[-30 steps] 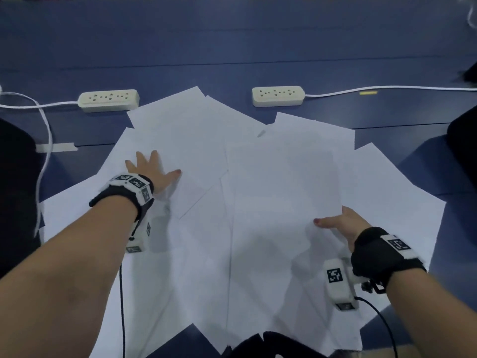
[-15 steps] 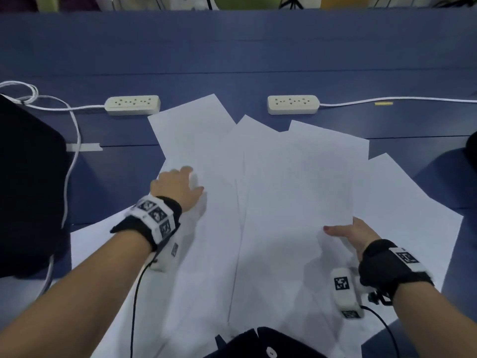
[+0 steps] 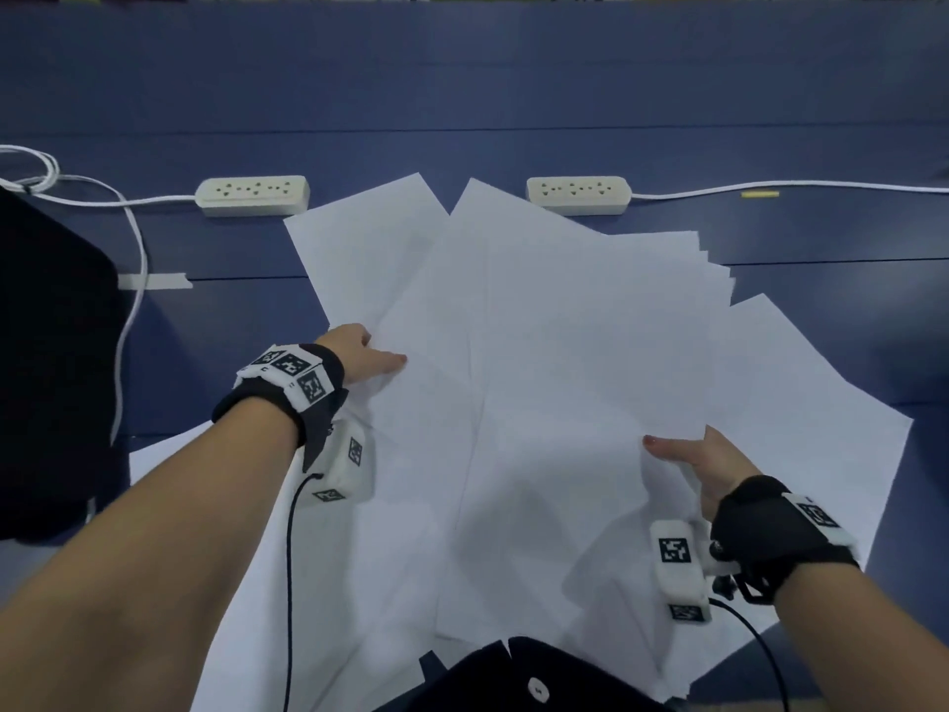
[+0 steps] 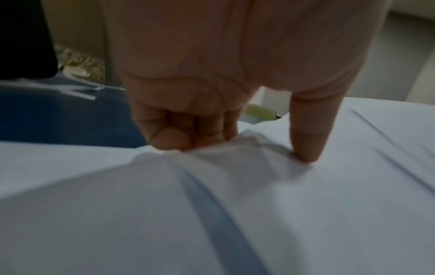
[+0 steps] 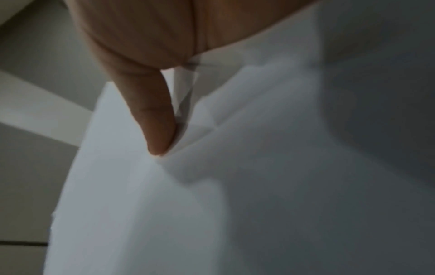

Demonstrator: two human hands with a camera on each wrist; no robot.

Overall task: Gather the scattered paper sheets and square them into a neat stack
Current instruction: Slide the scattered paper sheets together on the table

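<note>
Several white paper sheets (image 3: 539, 377) lie fanned and overlapping on the blue table (image 3: 462, 84). My left hand (image 3: 380, 354) is at the left edge of the fan. In the left wrist view its thumb (image 4: 306, 141) presses on top and its curled fingers (image 4: 174, 137) tuck under the crumpled edge of the sheets (image 4: 212, 204). My right hand (image 3: 683, 454) holds the fan's right side, thumb on top and fingers hidden beneath. In the right wrist view the thumb (image 5: 157, 126) lies on the lifted sheets (image 5: 235, 186). More sheets (image 3: 801, 403) lie flat beyond it.
Two white power strips (image 3: 252, 195) (image 3: 579, 195) with white cables (image 3: 128, 238) sit just behind the paper. A large black object (image 3: 51, 352) fills the left side. A strip of tape (image 3: 154, 281) and a small yellow mark (image 3: 760, 194) are on the table.
My left hand slid right from lying flat on the left sheets to gripping their edge, and those sheets bunched toward the middle. The right hand kept its hold.
</note>
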